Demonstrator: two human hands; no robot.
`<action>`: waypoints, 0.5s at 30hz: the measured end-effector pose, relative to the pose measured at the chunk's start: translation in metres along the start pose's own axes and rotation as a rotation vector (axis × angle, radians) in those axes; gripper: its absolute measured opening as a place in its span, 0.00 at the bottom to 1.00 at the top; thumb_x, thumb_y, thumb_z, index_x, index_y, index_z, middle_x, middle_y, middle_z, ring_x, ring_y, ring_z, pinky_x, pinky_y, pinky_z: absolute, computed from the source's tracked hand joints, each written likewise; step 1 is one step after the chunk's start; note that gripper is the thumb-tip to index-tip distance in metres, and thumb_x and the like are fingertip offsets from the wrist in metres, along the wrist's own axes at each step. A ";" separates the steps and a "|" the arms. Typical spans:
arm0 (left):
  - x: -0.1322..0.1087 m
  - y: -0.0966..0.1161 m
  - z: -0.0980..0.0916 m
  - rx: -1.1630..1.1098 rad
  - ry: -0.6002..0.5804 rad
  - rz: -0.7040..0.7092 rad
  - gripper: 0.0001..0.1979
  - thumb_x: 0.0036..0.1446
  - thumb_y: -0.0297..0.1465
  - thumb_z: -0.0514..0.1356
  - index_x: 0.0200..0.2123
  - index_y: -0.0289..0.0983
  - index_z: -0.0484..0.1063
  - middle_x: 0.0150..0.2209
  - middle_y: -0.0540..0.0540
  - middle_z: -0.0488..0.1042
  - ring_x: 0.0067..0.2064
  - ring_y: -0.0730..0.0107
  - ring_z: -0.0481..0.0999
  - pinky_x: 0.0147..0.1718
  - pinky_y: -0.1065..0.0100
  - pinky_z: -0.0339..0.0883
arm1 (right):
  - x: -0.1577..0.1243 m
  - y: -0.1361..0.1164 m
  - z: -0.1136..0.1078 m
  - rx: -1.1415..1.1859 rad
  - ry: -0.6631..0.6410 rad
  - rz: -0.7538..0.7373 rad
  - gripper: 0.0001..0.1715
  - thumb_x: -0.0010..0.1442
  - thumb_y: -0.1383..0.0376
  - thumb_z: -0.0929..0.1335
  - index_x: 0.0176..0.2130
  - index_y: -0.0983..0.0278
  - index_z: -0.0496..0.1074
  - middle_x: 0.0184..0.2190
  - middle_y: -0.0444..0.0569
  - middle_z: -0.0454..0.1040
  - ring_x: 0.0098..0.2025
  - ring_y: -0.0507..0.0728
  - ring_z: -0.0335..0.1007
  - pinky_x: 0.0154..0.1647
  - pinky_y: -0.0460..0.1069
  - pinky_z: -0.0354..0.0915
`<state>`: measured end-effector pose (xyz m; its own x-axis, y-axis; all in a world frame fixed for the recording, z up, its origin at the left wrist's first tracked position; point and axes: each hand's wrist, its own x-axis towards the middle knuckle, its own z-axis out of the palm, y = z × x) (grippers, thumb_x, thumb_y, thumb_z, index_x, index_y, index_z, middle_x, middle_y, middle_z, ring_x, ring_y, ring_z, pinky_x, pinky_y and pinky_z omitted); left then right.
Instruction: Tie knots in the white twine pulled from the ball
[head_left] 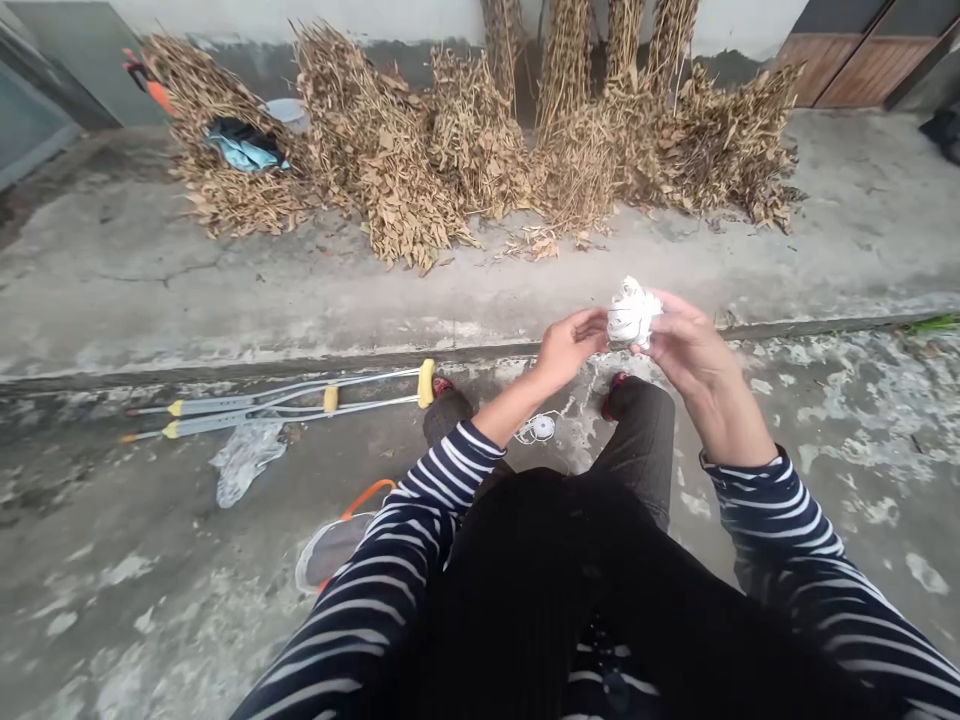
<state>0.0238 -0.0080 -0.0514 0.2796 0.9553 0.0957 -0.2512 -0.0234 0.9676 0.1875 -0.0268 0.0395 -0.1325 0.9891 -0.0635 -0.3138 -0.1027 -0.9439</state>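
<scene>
A bundle of white cord or strip (pixel 632 314) is held up in front of me, right of centre. My right hand (pixel 686 345) grips it from the right, thumb in front and fingers behind. Close to the bundle's left side is my left hand (pixel 574 345), its fingers bent together toward it; whether they pinch a strand is too small to tell. On the ground between my feet lies a small white coil (pixel 543 428) with loose loops beside it.
Crutches (pixel 300 402) and a clear plastic bag (pixel 247 458) lie on the ground at left. An orange-handled item (pixel 334 550) is near my left arm. Ahead, a raised concrete ledge (pixel 300 300) bears dried plant bundles (pixel 405 160) against the wall.
</scene>
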 end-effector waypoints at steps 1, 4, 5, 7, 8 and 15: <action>-0.001 0.004 0.004 -0.003 0.016 -0.007 0.12 0.60 0.29 0.67 0.47 0.34 0.78 0.43 0.42 0.82 0.44 0.66 0.81 0.39 0.68 0.77 | 0.001 0.000 0.001 -0.006 0.000 -0.008 0.20 0.40 0.68 0.79 0.37 0.60 0.83 0.36 0.46 0.82 0.29 0.52 0.73 0.22 0.46 0.70; -0.012 0.012 0.003 0.003 -0.040 -0.066 0.08 0.64 0.33 0.64 0.39 0.33 0.77 0.32 0.45 0.80 0.31 0.71 0.78 0.31 0.69 0.74 | 0.006 -0.003 0.001 -0.006 0.038 -0.027 0.18 0.40 0.69 0.79 0.35 0.61 0.81 0.34 0.45 0.81 0.28 0.51 0.71 0.21 0.45 0.68; -0.018 0.013 -0.001 0.007 -0.075 -0.098 0.09 0.64 0.34 0.64 0.37 0.33 0.77 0.30 0.45 0.79 0.29 0.72 0.77 0.29 0.70 0.72 | 0.008 -0.003 -0.001 -0.002 0.060 -0.030 0.18 0.39 0.69 0.79 0.35 0.61 0.81 0.33 0.45 0.81 0.28 0.51 0.71 0.21 0.45 0.68; -0.029 0.013 -0.014 0.014 -0.115 -0.167 0.09 0.63 0.34 0.64 0.36 0.32 0.77 0.29 0.46 0.78 0.27 0.73 0.77 0.27 0.71 0.70 | 0.014 -0.003 -0.006 0.016 0.109 -0.032 0.17 0.39 0.68 0.79 0.34 0.62 0.79 0.32 0.45 0.80 0.29 0.51 0.71 0.22 0.45 0.70; -0.034 0.012 -0.022 0.023 -0.118 -0.199 0.09 0.62 0.34 0.64 0.36 0.32 0.76 0.28 0.46 0.78 0.27 0.73 0.77 0.26 0.71 0.70 | 0.017 -0.002 -0.009 0.028 0.131 -0.032 0.17 0.40 0.68 0.79 0.33 0.61 0.79 0.32 0.44 0.80 0.29 0.51 0.71 0.23 0.45 0.71; -0.057 -0.021 -0.082 0.279 -0.164 -0.264 0.07 0.60 0.33 0.63 0.33 0.34 0.76 0.28 0.48 0.79 0.28 0.75 0.77 0.30 0.73 0.71 | 0.029 0.004 -0.030 -0.018 0.094 0.006 0.19 0.42 0.62 0.78 0.33 0.59 0.71 0.33 0.47 0.79 0.43 0.62 0.80 0.33 0.53 0.80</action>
<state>-0.0624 -0.0376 -0.0966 0.4507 0.8799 -0.1504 0.1039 0.1157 0.9878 0.2108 0.0044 0.0237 -0.0453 0.9941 -0.0982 -0.2967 -0.1073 -0.9489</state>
